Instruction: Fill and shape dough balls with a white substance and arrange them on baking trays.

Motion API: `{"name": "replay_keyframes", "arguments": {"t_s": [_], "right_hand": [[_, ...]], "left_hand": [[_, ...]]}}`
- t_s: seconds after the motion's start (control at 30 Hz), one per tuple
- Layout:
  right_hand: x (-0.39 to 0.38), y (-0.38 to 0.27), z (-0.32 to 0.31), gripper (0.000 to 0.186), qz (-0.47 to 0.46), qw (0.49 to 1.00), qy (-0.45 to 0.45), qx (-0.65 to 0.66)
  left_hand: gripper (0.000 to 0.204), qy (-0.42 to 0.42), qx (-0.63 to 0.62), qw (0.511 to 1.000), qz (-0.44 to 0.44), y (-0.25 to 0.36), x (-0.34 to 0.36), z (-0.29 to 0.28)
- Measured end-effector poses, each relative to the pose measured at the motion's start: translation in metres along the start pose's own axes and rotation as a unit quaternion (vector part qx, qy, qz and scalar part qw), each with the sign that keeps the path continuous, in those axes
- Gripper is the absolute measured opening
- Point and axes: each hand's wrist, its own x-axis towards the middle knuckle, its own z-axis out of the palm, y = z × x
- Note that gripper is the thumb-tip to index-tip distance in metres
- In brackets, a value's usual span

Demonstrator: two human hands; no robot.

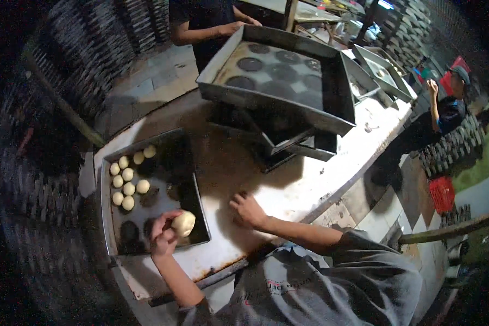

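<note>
My left hand (164, 234) holds a pale dough ball (183, 223) between thumb and fingers, above the near right part of a dark metal tray (106, 225). Several smaller-looking round dough balls (129, 188) lie grouped along that tray's left side. To the right of the tray, my right hand (248, 211) is low over the light tabletop (223, 239), its fingers curled in. Whatever those fingers may hold is hidden.
Beyond my right hand, several deep metal trays (288, 111) are stacked askew; the top one has dark round marks. A co-worker's hands (234, 28) are at its far edge. Smaller trays (383, 73) stand farther right. Another person (448, 108) is beyond the table's right edge.
</note>
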Motion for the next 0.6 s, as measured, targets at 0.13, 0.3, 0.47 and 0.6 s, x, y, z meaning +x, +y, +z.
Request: {"name": "replay_keyframes", "arguments": {"t_s": [0.13,0.3,0.47,0.6], "right_hand": [[-0.022,0.02,0.008,0.041,-0.153,0.987,-0.024,0.046],[-0.055,0.107,-0.119,0.038,-0.276,0.779,-0.144,0.545],[-0.048,0.26,-0.317,0.033,-0.385,0.859,0.017,0.338],[0.068,0.359,-0.324,0.033,-0.19,0.966,0.141,0.102]], "left_hand": [[0.056,0.057,-0.161,0.984,0.058,-0.053,0.011,0.017],[0.076,0.118,-0.221,0.966,0.065,-0.087,0.025,0.082],[0.068,0.163,-0.174,0.968,0.082,-0.172,-0.014,0.104],[0.057,0.133,-0.216,0.965,0.064,-0.172,0.029,0.213]]}}
